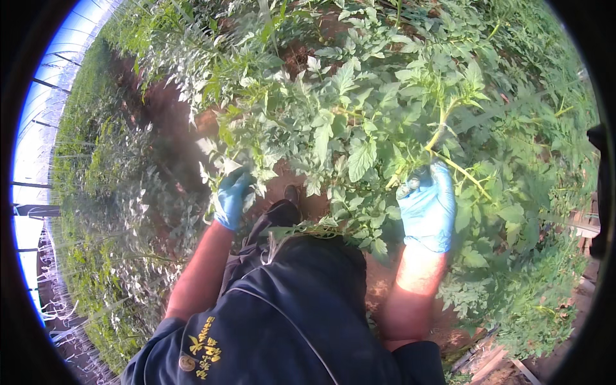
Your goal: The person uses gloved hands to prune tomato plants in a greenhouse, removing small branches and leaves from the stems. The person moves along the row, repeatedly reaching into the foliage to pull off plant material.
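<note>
Leafy green tomato plants (pixel 363 156) spread in front of me. My right hand (pixel 427 207), in a light-blue disposable glove, has its fingers curled closed at a thick, pale green tomato stem (pixel 438 132), just below where a side branch (pixel 464 174) splits off. The glove's fingertips look dirty. My left hand (pixel 233 197), in a matching glove, is among leaves at the left, its fingers bent and partly hidden by foliage; whether it grips a leaf or stem cannot be told. A bundle of pale strings (pixel 274 245) hangs at my waist.
Brown soil (pixel 168 120) shows between plant rows at the left, with another dense row (pixel 96 192) beyond. My shoe (pixel 291 193) stands on soil between plants. Greenhouse framing (pixel 36 210) lines the far left. Wooden pieces (pixel 488 365) lie at the lower right.
</note>
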Demonstrator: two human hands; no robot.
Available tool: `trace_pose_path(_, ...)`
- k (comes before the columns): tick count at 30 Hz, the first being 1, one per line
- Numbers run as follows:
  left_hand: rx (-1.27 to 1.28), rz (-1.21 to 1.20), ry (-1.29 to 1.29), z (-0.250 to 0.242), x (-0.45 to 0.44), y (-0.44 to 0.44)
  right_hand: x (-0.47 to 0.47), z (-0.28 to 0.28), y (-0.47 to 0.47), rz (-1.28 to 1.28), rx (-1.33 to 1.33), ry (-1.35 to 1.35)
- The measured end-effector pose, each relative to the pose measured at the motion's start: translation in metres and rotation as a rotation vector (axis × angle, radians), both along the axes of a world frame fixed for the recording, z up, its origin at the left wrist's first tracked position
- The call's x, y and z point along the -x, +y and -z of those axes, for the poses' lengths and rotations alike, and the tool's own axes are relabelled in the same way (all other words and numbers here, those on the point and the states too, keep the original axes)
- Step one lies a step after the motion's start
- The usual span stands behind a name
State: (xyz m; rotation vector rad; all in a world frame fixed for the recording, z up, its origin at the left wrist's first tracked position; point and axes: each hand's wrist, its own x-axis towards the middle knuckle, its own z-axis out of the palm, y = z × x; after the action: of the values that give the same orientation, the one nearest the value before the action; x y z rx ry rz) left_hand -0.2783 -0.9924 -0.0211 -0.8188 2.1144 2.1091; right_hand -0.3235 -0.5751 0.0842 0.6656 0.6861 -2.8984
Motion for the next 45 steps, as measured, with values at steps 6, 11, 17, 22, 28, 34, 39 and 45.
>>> trace_pose_path(6,-0.164,0.143,0.022,0.042,0.061,-0.061,0.012,0.003,-0.003,0.147,-0.225,-0.026)
trace_pose_path(11,-0.396,0.336,0.012,0.087,0.137,-0.129,0.03,-0.012,-0.05,0.399,-0.457,-0.219)
trace_pose_path(17,-0.717,0.444,-0.025,0.127,0.182,-0.188,0.02,-0.007,-0.066,0.469,-0.516,-0.311)
trace_pose_path(22,-0.946,0.526,0.039,0.151,0.193,-0.209,0.002,-0.004,-0.081,0.524,-0.632,-0.311)
trace_pose_path(28,-1.066,0.369,-0.217,0.16,0.211,-0.222,0.001,-0.012,-0.146,0.236,-1.177,-0.342)
trace_pose_path(34,-0.492,0.567,-0.027,0.079,0.273,-0.21,0.025,0.047,-0.258,-0.707,-1.717,-0.644)
trace_pose_path(39,-0.363,0.84,0.386,-0.002,0.359,-0.121,0.062,0.045,-0.328,-0.43,-2.044,0.031)
trace_pose_path(45,0.271,1.497,0.766,-0.017,0.415,-0.021,0.112,0.126,-0.276,-0.289,-1.877,0.207)
